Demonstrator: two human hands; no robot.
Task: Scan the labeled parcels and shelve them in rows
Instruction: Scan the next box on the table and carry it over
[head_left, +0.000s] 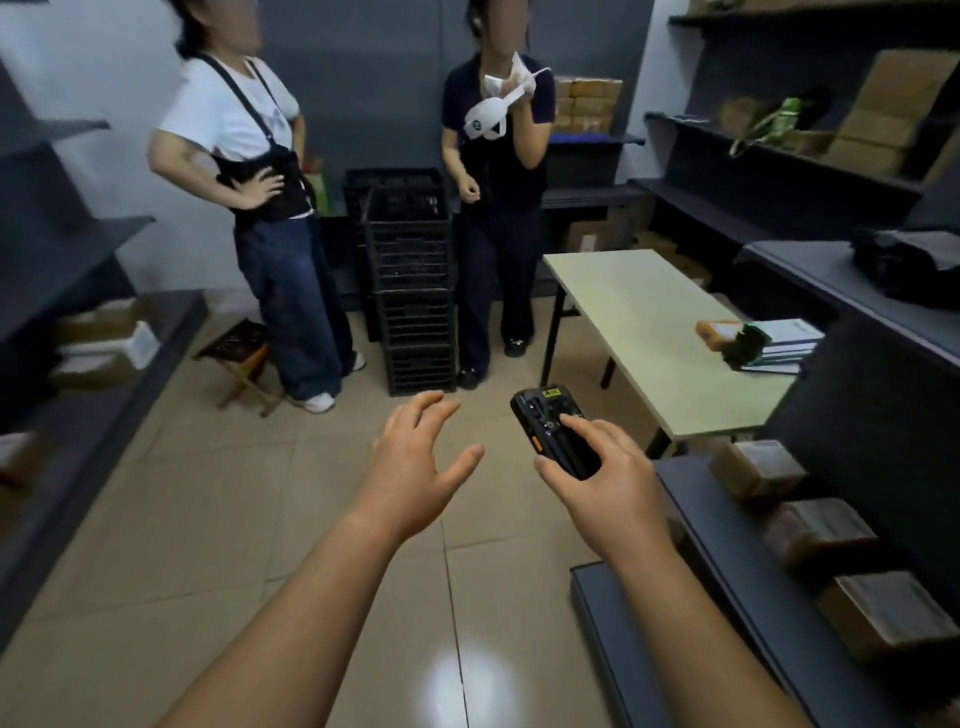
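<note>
My right hand (602, 478) grips a black handheld scanner (553, 428), its index finger lying on top of the device. Beside it, my left hand (415, 462) hovers over the floor with fingers spread and holds nothing. Three brown taped parcels (758, 467) sit in a row on the low dark shelf (691, 509) at the lower right. A small brown parcel (719, 331) lies on the pale table (639, 322) next to a stack of books.
Two people stand ahead, one on each side of a stack of black crates (410, 280). A small folding stool (241, 358) stands at the left. Dark shelving lines both walls, with cardboard boxes (883, 104) upper right and parcels (104, 338) lower left.
</note>
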